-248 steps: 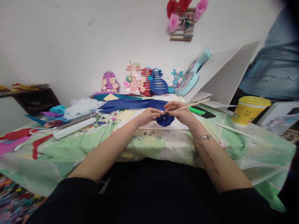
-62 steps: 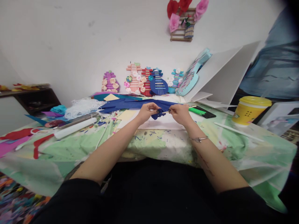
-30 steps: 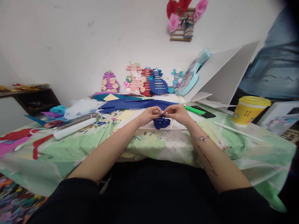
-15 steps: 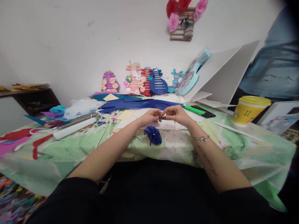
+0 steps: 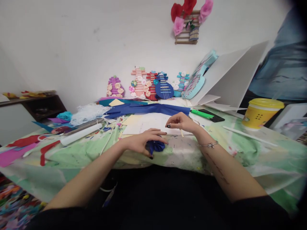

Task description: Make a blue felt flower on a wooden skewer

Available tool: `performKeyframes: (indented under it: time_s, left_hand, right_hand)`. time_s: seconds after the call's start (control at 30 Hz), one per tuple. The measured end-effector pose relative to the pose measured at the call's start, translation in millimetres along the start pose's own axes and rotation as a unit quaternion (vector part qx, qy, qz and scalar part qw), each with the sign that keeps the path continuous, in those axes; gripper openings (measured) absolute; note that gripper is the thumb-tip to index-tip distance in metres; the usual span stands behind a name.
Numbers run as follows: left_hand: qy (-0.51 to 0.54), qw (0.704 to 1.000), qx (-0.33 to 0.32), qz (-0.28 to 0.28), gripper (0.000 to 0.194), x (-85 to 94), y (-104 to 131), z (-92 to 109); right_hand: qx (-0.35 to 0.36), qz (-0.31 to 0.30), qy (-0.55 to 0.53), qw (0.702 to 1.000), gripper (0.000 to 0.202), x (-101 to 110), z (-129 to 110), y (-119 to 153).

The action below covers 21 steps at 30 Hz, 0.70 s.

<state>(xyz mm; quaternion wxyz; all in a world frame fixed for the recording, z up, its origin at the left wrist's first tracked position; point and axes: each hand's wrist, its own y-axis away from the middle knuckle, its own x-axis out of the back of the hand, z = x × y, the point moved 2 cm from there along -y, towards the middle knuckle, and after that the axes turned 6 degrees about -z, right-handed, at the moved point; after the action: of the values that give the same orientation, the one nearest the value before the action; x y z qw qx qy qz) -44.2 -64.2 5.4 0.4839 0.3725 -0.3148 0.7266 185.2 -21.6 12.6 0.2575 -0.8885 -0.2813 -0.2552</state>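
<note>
My left hand [image 5: 144, 141] is over a blue crumpled paper flower [image 5: 157, 146] near the table's front edge. Its fingers are spread, the thumb on the near side and the fingertips across the top; a firm grip does not show. To the right, my right hand [image 5: 180, 122] hovers above a white sheet [image 5: 146, 123], thumb and index finger pinched together. Whatever may be between those tips is too small to make out. Below that palm a short pale stick [image 5: 181, 133] pokes out; I cannot tell whether the hand touches it.
Blue paper [image 5: 148, 109] lies behind the sheet. On the right are a green marker [image 5: 202, 114], a dark phone [image 5: 216, 116], a white stick [image 5: 249, 135] and a yellow cup [image 5: 261, 113]. White string [image 5: 90, 112] and a white bar [image 5: 81, 134] are left. Decorated lute shapes [image 5: 164, 89] lean on the wall.
My hands have parted. The left has come down and toward me onto the blue paper flower, its fingers spreading. My right hand stays nearly in place, still pinched.
</note>
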Motion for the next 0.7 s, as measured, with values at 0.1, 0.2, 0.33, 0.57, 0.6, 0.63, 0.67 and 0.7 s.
performKeyframes:
  time_s: [0.1,0.2,0.33,0.57,0.6,0.63,0.67,0.7]
  left_hand:
    - [0.041,0.999,-0.006,0.012,0.047,-10.5,-8,-3]
    - [0.098,0.994,0.010,0.044,0.041,-5.4,-16,-8]
    - [0.151,0.978,0.089,0.109,0.039,17.4,-33,-20]
    - [0.167,0.967,0.153,0.117,0.026,38.0,-78,-47]
    - [0.189,0.963,0.155,0.117,0.024,35.9,-82,-50]
    - [0.206,0.958,0.159,0.120,0.022,33.3,-86,-52]
    - [0.219,0.953,0.163,0.133,0.020,30.8,-88,-55]
    - [0.232,0.948,0.166,0.144,0.020,28.4,-89,-56]
  right_hand:
    - [-0.004,0.036,-0.024,0.999,0.031,0,-1,0]
    - [-0.003,0.064,-0.035,0.997,0.028,0,-2,-1]
    - [0.003,0.124,-0.062,0.990,0.024,4,2,-3]
    - [0.021,0.114,-0.068,0.991,0.031,5,6,-10]
    - [0.021,0.105,-0.064,0.992,0.030,4,6,-11]
    - [0.021,0.097,-0.060,0.993,0.028,3,5,-11]
    - [0.021,0.092,-0.056,0.994,0.027,3,5,-10]
    - [0.020,0.089,-0.052,0.994,0.027,2,4,-10]
